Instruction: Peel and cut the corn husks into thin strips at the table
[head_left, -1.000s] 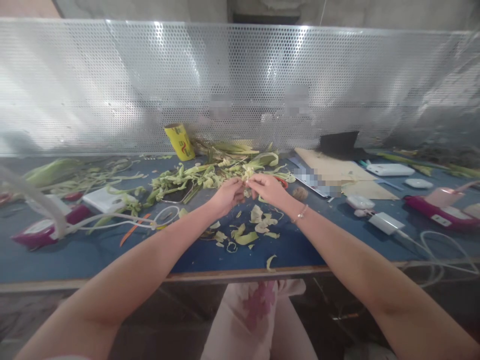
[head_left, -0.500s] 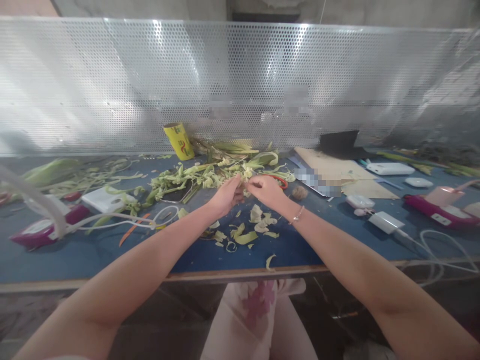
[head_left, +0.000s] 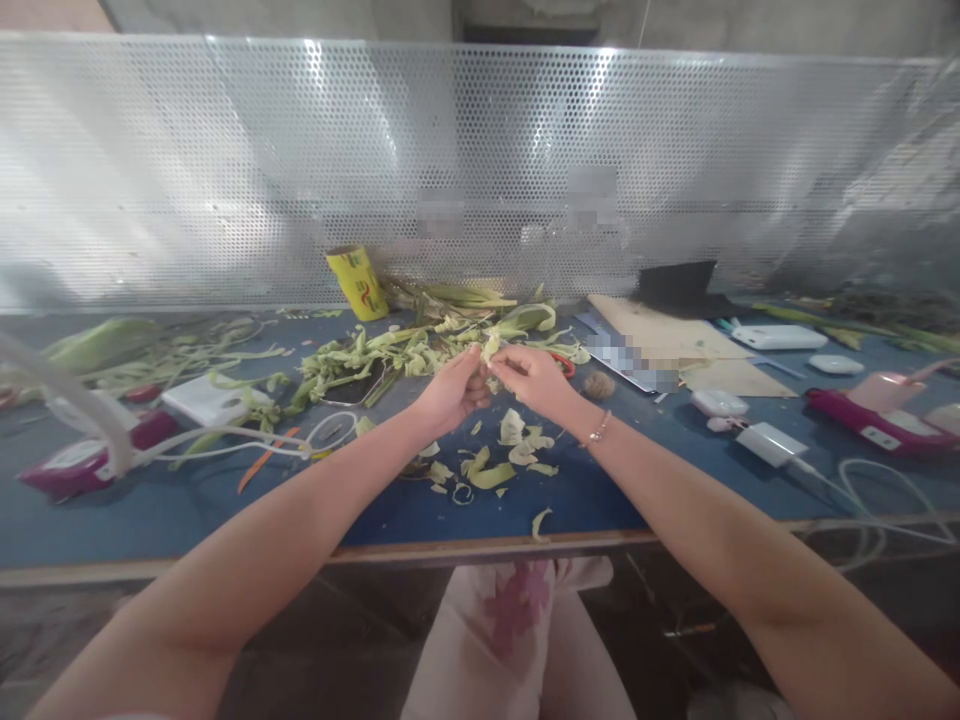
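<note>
1. Basically, the person's left hand and right hand both look pinched on a pale plant piece, fingertips nearly meeting.
2. It's right by the leafy pile, beyond the loose scraps.
3. Looks mid-picking, tbh; next move probably calls for one steady pinch, one gentle tug.

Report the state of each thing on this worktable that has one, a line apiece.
Left hand: fingers curled, grip unclear
Right hand: fingertips pinched on a pale green piece
Yellow tube: tilted, upper end open
Peelings: loose, scattered, some curled
White charger: cable attached
Right-hand magenta power strip: pink adapter seated on it
</note>
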